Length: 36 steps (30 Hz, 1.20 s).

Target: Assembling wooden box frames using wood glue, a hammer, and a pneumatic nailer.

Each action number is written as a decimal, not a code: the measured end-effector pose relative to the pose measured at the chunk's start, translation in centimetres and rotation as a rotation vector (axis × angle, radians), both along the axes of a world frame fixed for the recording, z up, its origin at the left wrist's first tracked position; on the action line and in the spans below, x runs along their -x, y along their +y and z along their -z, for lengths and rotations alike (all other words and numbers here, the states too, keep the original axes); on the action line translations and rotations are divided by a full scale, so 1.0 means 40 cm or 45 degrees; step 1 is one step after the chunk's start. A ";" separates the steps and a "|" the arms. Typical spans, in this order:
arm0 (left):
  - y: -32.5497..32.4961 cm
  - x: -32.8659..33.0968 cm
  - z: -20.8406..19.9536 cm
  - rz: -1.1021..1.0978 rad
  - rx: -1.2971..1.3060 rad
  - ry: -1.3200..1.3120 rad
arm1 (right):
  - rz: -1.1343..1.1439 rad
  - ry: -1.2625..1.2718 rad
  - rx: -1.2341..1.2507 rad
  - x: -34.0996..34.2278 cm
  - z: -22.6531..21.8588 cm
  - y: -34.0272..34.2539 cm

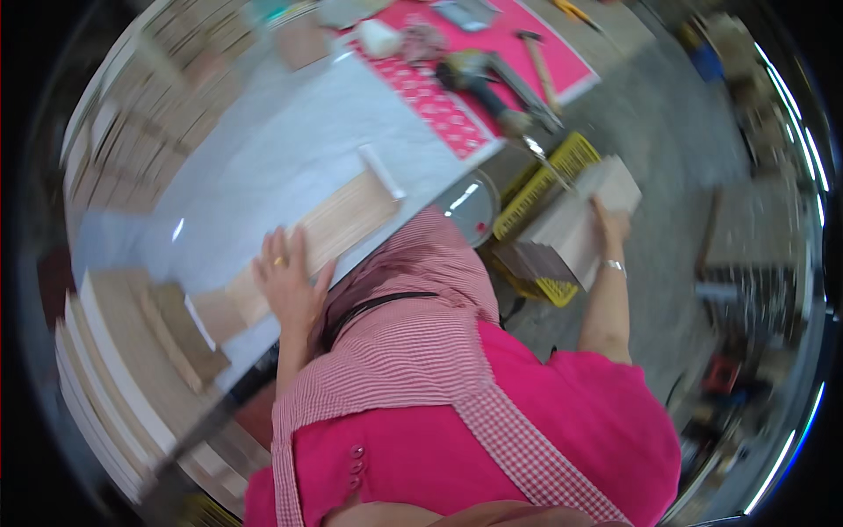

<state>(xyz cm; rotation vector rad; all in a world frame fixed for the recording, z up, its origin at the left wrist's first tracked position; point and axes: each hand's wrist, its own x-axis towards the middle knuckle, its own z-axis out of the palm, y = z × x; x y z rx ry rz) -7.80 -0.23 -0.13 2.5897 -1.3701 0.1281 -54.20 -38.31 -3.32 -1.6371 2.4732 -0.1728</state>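
My left hand (291, 277) lies with its fingers spread on a long, pale wooden board (351, 218) on the table. A narrow white strip (380, 171) stands at the board's far end. To my right, my right hand (611, 227) grips the edge of a wooden board in a stack of boards (575, 230); its fingers are partly hidden behind the wood. That stack rests in or over a yellow plastic crate (546, 183). Whether I hold one board or more cannot be made out.
Piled wooden pieces (167, 105) stand at the table's far left, with curved-looking stacked boards (132, 342) nearer me. A power drill (483, 88), a hammer (539, 70) and a white roll (378, 39) lie on a pink sheet (417, 97). A round clear lid-like thing (468, 206) sits beside the crate.
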 end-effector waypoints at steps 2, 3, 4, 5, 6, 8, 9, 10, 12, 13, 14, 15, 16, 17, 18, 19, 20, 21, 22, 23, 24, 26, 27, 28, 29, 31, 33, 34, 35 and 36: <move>0.008 -0.006 0.004 0.025 0.046 0.000 | -0.205 0.069 -0.061 0.008 -0.008 -0.016; 0.015 -0.005 0.004 -0.010 0.042 0.016 | -0.211 0.015 -0.003 0.008 -0.007 -0.013; 0.017 -0.007 0.003 0.003 0.075 -0.018 | -0.168 -0.068 0.074 0.009 -0.005 -0.008; 0.025 -0.006 0.000 -0.139 0.049 -0.003 | -0.279 -0.066 0.117 0.009 -0.001 -0.005; 0.029 -0.007 -0.002 -0.088 0.054 0.052 | -0.233 0.023 0.096 0.013 0.004 0.000; 0.028 -0.014 -0.004 -0.091 0.095 0.078 | -0.416 0.305 -0.017 0.015 0.022 -0.002; 0.030 -0.014 -0.005 -0.066 0.106 0.102 | -0.376 0.347 -0.076 0.017 0.028 -0.006; 0.033 -0.013 -0.004 -0.042 0.113 0.127 | -0.449 0.427 -0.228 0.020 0.023 -0.021; 0.041 -0.009 -0.004 -0.124 0.130 0.112 | -0.298 0.555 -0.219 0.013 -0.002 -0.048; 0.043 -0.008 -0.006 -0.073 0.169 0.137 | -0.227 0.487 -0.094 -0.013 -0.028 -0.080; 0.048 -0.009 -0.012 -0.024 0.206 0.159 | -0.509 0.388 0.205 -0.036 -0.065 -0.098; 0.052 -0.005 -0.023 -0.133 0.210 0.119 | -0.633 0.153 0.565 -0.087 -0.100 -0.128; 0.057 -0.005 -0.043 -0.061 0.218 0.136 | -0.768 0.062 0.624 -0.152 -0.156 -0.165; 0.075 -0.013 -0.072 0.020 0.191 0.172 | -0.910 -0.033 0.694 -0.227 -0.209 -0.185; 0.104 -0.025 -0.110 -0.051 0.218 0.123 | -0.979 -0.080 0.698 -0.313 -0.252 -0.192; 0.129 -0.038 -0.157 -0.119 0.325 -0.019 | -1.155 -0.164 0.948 -0.389 -0.295 -0.184; 0.158 -0.055 -0.212 -0.171 0.425 -0.161 | -1.309 -0.252 1.200 -0.455 -0.337 -0.164; 0.191 -0.072 -0.274 -0.208 0.503 -0.325 | -1.461 -0.293 1.210 -0.517 -0.379 -0.147; 0.248 -0.101 -0.333 -0.419 0.528 -0.419 | -1.611 -0.324 1.215 -0.571 -0.410 -0.126; 0.322 -0.142 -0.397 -0.617 0.575 -0.561 | -1.635 -0.346 1.210 -0.635 -0.424 -0.110; 0.383 -0.175 -0.449 -0.865 0.395 -0.445 | -1.636 -0.467 1.088 -0.710 -0.432 -0.102; 0.495 -0.231 -0.527 -1.193 0.152 -0.321 | -1.646 -0.602 0.959 -0.774 -0.437 -0.073; 0.533 -0.242 -0.540 -1.263 0.075 -0.309 | -1.691 -0.620 0.944 -0.799 -0.428 -0.055; 0.559 -0.248 -0.542 -1.288 0.043 -0.301 | -1.732 -0.639 0.930 -0.822 -0.416 -0.037; 0.580 -0.253 -0.540 -1.336 -0.121 -0.158 | -1.800 -0.665 0.949 -0.835 -0.407 -0.019; 0.595 -0.256 -0.522 -1.378 -0.290 -0.015 | -1.807 -0.635 0.888 -0.842 -0.393 0.020; 0.591 -0.258 -0.504 -1.398 -0.277 -0.098 | -1.887 -0.573 0.879 -0.832 -0.390 0.059; 0.589 -0.260 -0.498 -1.400 -0.263 -0.132 | -1.872 -0.562 0.843 -0.824 -0.393 0.075; 0.585 -0.263 -0.496 -1.403 -0.260 -0.141 | -1.863 -0.570 0.802 -0.817 -0.397 0.088; 0.584 -0.267 -0.496 -1.429 -0.240 -0.115 | -1.855 -0.577 0.763 -0.808 -0.401 0.099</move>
